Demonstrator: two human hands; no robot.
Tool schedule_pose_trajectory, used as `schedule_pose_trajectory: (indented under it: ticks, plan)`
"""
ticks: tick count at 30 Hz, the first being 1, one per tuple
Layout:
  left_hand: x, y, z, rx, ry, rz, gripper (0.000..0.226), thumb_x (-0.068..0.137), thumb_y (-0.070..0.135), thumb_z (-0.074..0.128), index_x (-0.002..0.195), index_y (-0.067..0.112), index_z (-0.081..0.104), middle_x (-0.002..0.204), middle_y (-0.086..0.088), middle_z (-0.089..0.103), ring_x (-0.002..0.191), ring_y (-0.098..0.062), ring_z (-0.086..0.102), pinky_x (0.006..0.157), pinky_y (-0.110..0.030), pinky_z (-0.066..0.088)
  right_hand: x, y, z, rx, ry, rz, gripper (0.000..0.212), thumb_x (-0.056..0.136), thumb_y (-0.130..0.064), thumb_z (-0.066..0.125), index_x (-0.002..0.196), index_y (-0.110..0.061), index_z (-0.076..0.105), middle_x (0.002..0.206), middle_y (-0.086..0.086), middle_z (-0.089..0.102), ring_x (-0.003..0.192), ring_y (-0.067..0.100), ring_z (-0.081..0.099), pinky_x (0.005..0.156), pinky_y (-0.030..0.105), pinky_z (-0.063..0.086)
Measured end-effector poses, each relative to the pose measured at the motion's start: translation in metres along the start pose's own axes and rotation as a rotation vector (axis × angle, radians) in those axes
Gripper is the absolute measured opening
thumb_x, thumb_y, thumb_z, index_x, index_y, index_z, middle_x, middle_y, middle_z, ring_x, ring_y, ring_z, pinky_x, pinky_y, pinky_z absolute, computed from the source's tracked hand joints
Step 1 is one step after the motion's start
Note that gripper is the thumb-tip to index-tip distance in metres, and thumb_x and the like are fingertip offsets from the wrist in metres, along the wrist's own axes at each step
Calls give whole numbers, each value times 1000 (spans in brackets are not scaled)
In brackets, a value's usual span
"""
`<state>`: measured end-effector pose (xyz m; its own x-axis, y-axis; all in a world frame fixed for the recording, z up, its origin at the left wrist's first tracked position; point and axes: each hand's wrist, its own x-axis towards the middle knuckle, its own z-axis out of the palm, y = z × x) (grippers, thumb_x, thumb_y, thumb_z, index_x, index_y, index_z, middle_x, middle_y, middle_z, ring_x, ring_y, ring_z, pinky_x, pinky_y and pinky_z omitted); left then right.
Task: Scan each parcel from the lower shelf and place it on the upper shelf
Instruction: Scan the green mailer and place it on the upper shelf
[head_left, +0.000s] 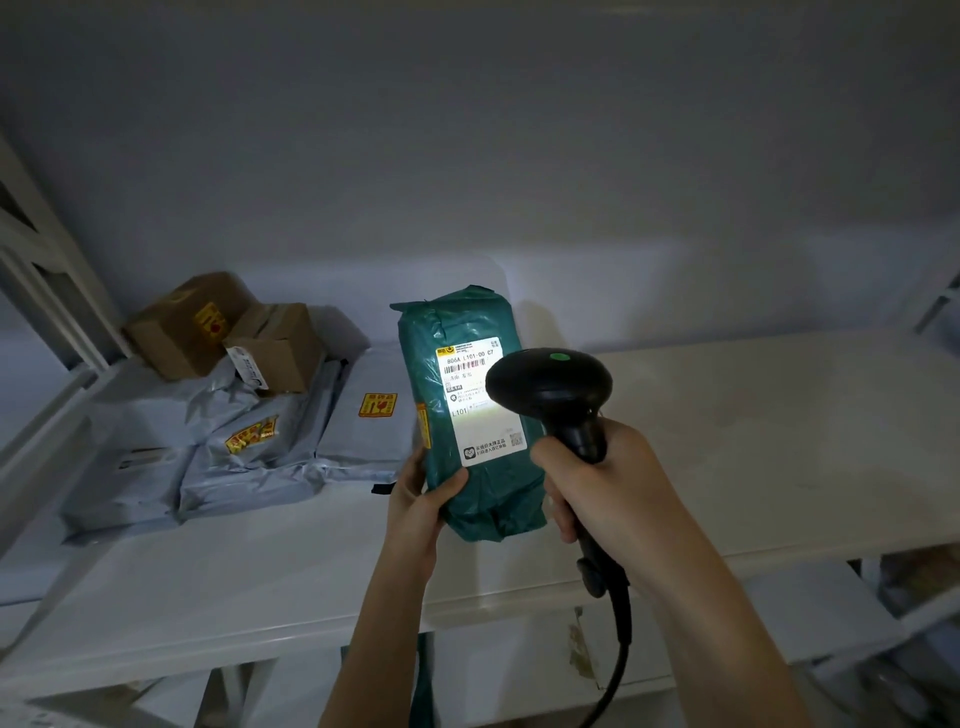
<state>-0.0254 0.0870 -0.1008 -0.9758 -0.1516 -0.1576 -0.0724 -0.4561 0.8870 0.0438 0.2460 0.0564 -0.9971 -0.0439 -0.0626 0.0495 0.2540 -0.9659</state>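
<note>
Lengthwise upright, green parcel (467, 415), label camera-facing.

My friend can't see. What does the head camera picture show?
A left hand holds up a green parcel while the right hand aims a black scanner at its white label. Grey bags and brown boxes sit piled on the white shelf.

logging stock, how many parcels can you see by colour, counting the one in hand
green bag parcel, in the left hand: 1
brown cardboard boxes: 2
grey bag parcels: at least 4, the pile overlaps
total: at least 7
</note>
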Motion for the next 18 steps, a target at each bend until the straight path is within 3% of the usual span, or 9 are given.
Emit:
schedule_pose_trajectory:
  ticks: [5, 11, 15, 18]
  plan:
    - [0, 5, 0, -1, -7, -10, 60, 78, -5, 66, 132, 15, 51, 121, -4, 66, 107, -20, 64, 73, -26, 58, -7, -3, 4, -14, -6, 26, 24, 83, -13, 54, 61, -10, 43, 50, 11, 41, 40, 17, 39, 48, 29, 40]
    - [-10, 5, -1, -6, -20, -19, 59, 76, -3, 69, 129, 19, 55, 121, -2, 67, 110, -22, 64, 92, -41, 52, -10, 1, 2, 31, 84, 23, 21, 85, -22, 60, 85, -6, 46, 54, 13, 48, 43, 19, 45, 48, 30, 43]
    - [-25, 8, -12, -41, 15, -26, 57, 77, -1, 68, 128, 20, 56, 115, 1, 70, 104, -19, 66, 87, -38, 54, 15, 17, -7, 98, 188, 169, 22, 88, -30, 55, 93, -12, 44, 61, 9, 51, 49, 18, 48, 49, 30, 42]
    - [-34, 12, -23, -58, 73, -16, 50, 78, 0, 67, 125, 18, 59, 114, -1, 70, 104, -21, 66, 84, -37, 53, 52, 41, -8, 96, 162, 279, 17, 90, -30, 52, 90, -16, 44, 75, 10, 52, 61, 17, 51, 51, 28, 45]
